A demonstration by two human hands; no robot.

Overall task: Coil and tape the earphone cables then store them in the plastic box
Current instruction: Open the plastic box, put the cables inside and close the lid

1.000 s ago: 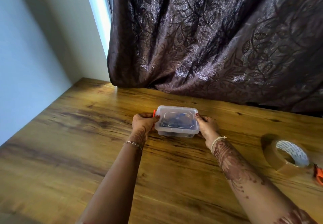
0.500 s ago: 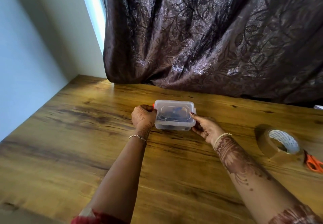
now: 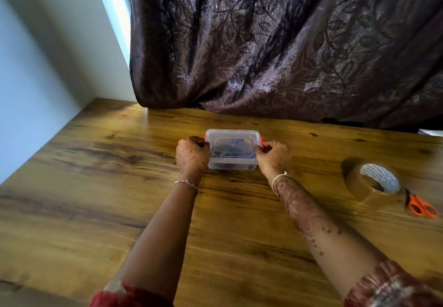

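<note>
Wood-grain table (image 3: 96, 210), dead centre: clear lidded plastic box (image 3: 231, 139), dark coiled earphone cables (image 3: 227, 149) inside. Left hand (image 3: 193, 154) grips at nine o'clock and right hand (image 3: 273, 157) at three, fingers curled on its ends. Only latching looks left.

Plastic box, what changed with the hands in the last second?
The right hand moved up from the front corner of the plastic box; its fingers now curl round the right-end latch. The left hand still grips the left end; tape and scissors stayed put.

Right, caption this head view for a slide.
Left hand and right hand grip the lidded plastic box; tape roll and scissors lie aside.
</note>
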